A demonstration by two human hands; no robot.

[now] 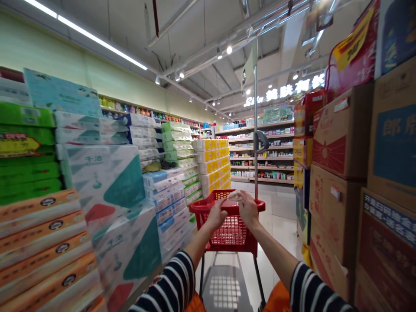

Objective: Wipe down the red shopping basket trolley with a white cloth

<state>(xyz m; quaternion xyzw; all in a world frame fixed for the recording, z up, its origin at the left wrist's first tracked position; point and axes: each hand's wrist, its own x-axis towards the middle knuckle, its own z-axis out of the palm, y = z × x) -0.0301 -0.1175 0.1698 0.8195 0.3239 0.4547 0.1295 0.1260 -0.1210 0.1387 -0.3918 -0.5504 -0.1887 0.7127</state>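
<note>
A red plastic shopping cart on dark legs stands straight in front of me. Over its near rim, my left hand reaches in from the left with bent fingers, thumb toward the middle. Close beside it, my right hand has its fingers curled inward. The fingertips of both hands come near each other at a small pale thing, too blurred to name. How firmly either hand touches the cart's rim is hard to see. Little of the basket's inside shows behind the hands.
Stacked tissue packs line the left side, with yellow-and-white packs farther on. Cardboard cartons rise close on the right. A metal pole stands beyond the cart. Shelves of bottles and boxes cross the far end of the tiled aisle.
</note>
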